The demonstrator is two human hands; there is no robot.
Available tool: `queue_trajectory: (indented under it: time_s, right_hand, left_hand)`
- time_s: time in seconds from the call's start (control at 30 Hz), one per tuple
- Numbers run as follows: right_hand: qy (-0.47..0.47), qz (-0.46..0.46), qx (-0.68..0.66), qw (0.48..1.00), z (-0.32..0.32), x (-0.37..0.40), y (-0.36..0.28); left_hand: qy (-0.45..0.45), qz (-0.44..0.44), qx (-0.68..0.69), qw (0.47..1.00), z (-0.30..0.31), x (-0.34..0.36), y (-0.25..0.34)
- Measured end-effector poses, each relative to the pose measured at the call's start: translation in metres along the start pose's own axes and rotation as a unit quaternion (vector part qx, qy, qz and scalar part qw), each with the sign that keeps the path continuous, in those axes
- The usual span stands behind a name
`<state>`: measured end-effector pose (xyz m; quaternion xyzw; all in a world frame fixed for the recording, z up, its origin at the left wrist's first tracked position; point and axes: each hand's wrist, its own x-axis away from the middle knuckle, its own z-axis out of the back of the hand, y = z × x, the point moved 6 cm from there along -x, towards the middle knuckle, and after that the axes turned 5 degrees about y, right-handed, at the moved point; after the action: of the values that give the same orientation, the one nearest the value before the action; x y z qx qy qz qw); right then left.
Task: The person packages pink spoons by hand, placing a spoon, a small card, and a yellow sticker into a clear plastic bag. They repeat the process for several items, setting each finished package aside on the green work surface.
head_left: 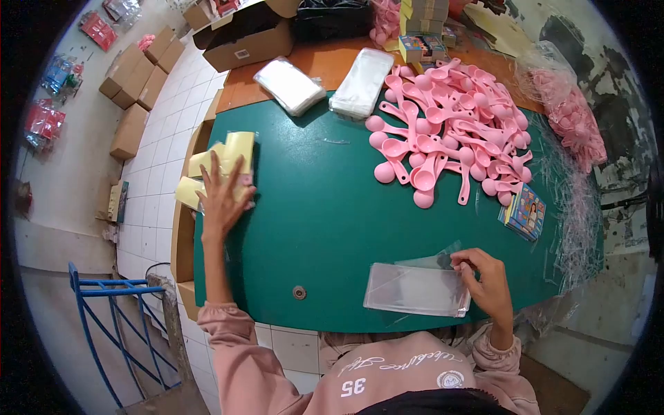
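My left hand (223, 197) lies flat, fingers spread, on a heap of yellow packets (220, 162) at the left edge of the green table (318, 207). My right hand (487, 280) pinches the right end of a clear plastic bag (415, 289) that rests flat near the table's front edge. A big pile of pink plastic scoops (453, 131) covers the far right of the table, apart from both hands.
Two stacks of clear bags (325, 83) lie at the back. A small stack of printed cards (523, 212) sits right of centre. Cardboard boxes (242, 34) stand behind and on the tiled floor at left. A blue metal frame (111, 311) stands lower left.
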<state>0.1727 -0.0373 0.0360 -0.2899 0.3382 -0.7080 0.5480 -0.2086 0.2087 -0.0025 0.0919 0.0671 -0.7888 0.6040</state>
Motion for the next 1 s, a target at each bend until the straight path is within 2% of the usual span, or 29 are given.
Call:
queue_trajectory:
  time_s: [0.03,0.17,0.2,0.23,0.27,0.3,0.33,0.4,0.47,0.53,0.6,0.63,0.7,0.77,0.83,0.87,0.93,1.0]
  right_hand:
    - [-0.003,0.0,-0.002,1.0,-0.001,0.0,0.001]
    - [0.011,0.022,0.004,1.0,0.001,-0.001,-0.001]
    - [0.011,0.021,0.002,1.0,0.001,0.0,-0.002]
    - [0.009,0.021,0.001,1.0,0.002,0.0,-0.002]
    - [0.018,0.02,0.0,1.0,0.004,-0.001,-0.001]
    - [0.026,0.018,-0.001,0.999,0.007,0.0,-0.001]
    - [0.026,0.017,-0.001,1.0,0.008,0.0,0.0]
    - [0.081,-0.009,-0.009,0.997,0.019,0.001,0.005]
    - [0.102,-0.006,0.005,0.995,0.028,0.001,0.008]
    - [0.123,-0.004,0.022,0.992,0.033,0.0,0.009]
    - [0.135,0.005,0.02,0.991,0.037,-0.002,0.009]
    - [0.137,0.004,0.024,0.99,0.037,-0.003,0.009]
    - [0.129,0.021,-0.024,0.991,0.03,-0.004,0.004]
    - [0.121,0.022,-0.031,0.992,0.023,-0.006,0.0]
    - [0.07,0.08,-0.047,0.993,0.004,-0.008,-0.011]
    - [0.076,0.078,-0.047,0.993,-0.002,-0.008,-0.015]
    - [0.03,0.077,-0.092,0.992,-0.023,-0.007,-0.027]
    - [0.036,0.083,-0.133,0.987,-0.039,-0.007,-0.033]
  left_hand:
    - [-0.002,0.016,0.002,1.0,-0.003,-0.006,-0.014]
    - [0.065,-0.035,0.064,0.995,-0.015,-0.028,-0.071]
    - [0.058,-0.008,0.071,0.996,-0.02,-0.032,-0.09]
    - [-0.007,0.032,-0.133,0.991,-0.025,-0.039,-0.106]
    - [0.014,0.074,-0.15,0.986,-0.022,-0.036,-0.117]
    - [0.034,0.115,-0.167,0.979,0.002,-0.03,-0.108]
    - [0.034,0.115,-0.167,0.979,0.014,-0.024,-0.103]
    - [0.132,0.154,0.103,0.974,0.039,0.001,-0.1]
    - [0.023,0.239,0.085,0.967,0.039,0.035,-0.079]
    - [0.017,0.193,0.068,0.979,0.042,0.079,-0.029]
    - [0.133,0.074,0.038,0.988,0.037,0.111,0.002]
    - [0.133,0.073,0.043,0.988,0.035,0.117,0.012]
    - [0.152,0.171,0.154,0.961,0.033,0.126,0.014]
    - [0.156,0.173,0.156,0.96,0.031,0.121,0.028]
    - [0.083,0.236,0.391,0.886,0.025,0.111,0.06]
    - [0.039,0.196,0.471,0.859,0.028,0.107,0.091]
    - [-0.048,0.158,0.611,0.774,0.025,0.107,0.144]
    - [-0.15,0.11,0.696,0.693,0.031,0.111,0.197]
